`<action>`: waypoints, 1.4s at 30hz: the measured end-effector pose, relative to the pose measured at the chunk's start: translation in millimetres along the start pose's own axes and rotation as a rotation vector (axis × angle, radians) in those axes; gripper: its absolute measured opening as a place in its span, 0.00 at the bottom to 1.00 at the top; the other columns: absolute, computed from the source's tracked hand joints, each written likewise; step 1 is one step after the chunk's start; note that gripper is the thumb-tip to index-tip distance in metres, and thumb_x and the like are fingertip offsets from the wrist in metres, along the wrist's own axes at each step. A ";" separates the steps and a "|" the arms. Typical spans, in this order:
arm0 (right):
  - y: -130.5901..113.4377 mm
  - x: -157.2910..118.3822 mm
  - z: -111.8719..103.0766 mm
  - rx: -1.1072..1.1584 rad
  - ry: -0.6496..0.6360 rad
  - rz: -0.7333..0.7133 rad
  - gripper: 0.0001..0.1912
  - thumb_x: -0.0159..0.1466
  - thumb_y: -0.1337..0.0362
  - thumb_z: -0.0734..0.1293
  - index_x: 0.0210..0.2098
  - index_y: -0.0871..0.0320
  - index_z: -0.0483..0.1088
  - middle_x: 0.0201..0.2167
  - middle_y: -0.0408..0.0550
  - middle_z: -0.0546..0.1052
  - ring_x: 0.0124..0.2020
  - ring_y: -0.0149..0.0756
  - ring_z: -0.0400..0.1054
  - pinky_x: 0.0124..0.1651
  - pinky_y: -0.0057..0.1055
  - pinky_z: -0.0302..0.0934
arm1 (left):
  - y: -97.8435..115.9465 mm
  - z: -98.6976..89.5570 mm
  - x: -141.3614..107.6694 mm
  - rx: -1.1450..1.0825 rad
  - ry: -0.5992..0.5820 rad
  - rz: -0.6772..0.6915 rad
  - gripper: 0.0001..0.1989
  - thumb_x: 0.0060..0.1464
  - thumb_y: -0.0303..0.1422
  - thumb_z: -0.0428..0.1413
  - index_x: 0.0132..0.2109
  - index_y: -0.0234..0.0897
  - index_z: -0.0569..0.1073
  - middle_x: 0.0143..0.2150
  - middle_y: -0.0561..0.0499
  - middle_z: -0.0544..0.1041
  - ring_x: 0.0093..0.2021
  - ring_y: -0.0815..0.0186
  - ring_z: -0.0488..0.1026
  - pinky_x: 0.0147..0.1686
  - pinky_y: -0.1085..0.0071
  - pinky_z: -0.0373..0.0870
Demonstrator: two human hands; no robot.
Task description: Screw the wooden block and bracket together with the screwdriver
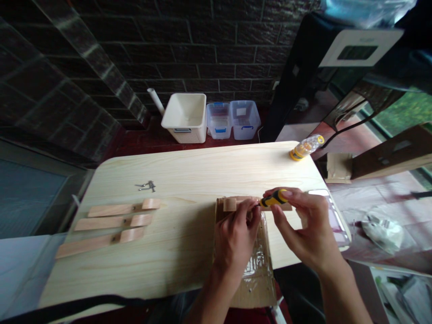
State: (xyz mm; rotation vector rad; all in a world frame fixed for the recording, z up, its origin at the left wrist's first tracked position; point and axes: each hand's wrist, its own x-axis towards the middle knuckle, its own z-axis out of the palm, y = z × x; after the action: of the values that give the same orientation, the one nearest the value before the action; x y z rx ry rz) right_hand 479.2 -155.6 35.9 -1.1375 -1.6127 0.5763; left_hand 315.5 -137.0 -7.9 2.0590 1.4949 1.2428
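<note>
My right hand (pixel 307 220) grips a yellow and black screwdriver (pixel 275 198) by its handle, with the shaft pointing left. Its tip meets the fingertips of my left hand (pixel 236 234), which are pinched together; what they pinch is too small to make out. Under both hands lies a wooden strip (pixel 230 205) with a curled end at the left, partly hidden by my left fingers. This strip rests across the far end of a taped cardboard box (pixel 254 290). The box sits at the table's front edge.
Several screws (pixel 148 185) lie on the light wooden table (pixel 192 171). Three more strips with curled ends (pixel 118 221) are at the left. A clear bottle (pixel 306 147) stands at the back right, near a phone (pixel 330 216). Bins (pixel 185 119) stand beyond the table.
</note>
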 end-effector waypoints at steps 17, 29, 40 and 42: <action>5.3 -1.4 0.7 -0.010 0.036 -0.006 0.29 0.68 0.77 0.72 0.63 0.46 0.64 0.56 0.51 0.80 0.58 0.43 0.79 0.58 0.47 0.78 | -0.2 1.2 -0.5 -0.003 0.007 0.004 0.07 0.67 0.31 0.62 0.51 0.40 0.80 0.41 0.51 0.89 0.30 0.66 0.86 0.36 0.71 0.83; 5.4 0.6 1.1 -0.017 0.027 -0.029 0.29 0.68 0.76 0.71 0.63 0.46 0.64 0.55 0.51 0.79 0.57 0.44 0.78 0.56 0.47 0.79 | -0.4 1.0 -1.0 -0.035 -0.016 -0.032 0.09 0.67 0.31 0.62 0.52 0.41 0.81 0.43 0.51 0.90 0.31 0.65 0.86 0.39 0.71 0.84; 2.1 0.5 1.5 0.017 0.030 -0.002 0.29 0.68 0.77 0.71 0.62 0.46 0.64 0.56 0.51 0.78 0.57 0.43 0.78 0.56 0.48 0.77 | -0.1 0.6 -0.1 -0.026 -0.008 -0.017 0.08 0.66 0.30 0.63 0.52 0.41 0.80 0.43 0.53 0.89 0.30 0.67 0.86 0.36 0.72 0.83; 1.7 0.6 1.4 0.015 0.034 0.001 0.29 0.68 0.77 0.71 0.62 0.45 0.64 0.56 0.51 0.78 0.57 0.44 0.78 0.56 0.49 0.77 | 0.1 0.4 0.1 -0.021 -0.005 -0.013 0.08 0.67 0.30 0.63 0.52 0.41 0.80 0.43 0.53 0.90 0.30 0.67 0.86 0.36 0.72 0.83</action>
State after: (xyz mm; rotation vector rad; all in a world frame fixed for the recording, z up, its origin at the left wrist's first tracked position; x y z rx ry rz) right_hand 478.5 -154.0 34.3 -1.1309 -1.5766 0.5660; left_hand 315.9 -136.9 -8.1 2.0343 1.4841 1.2429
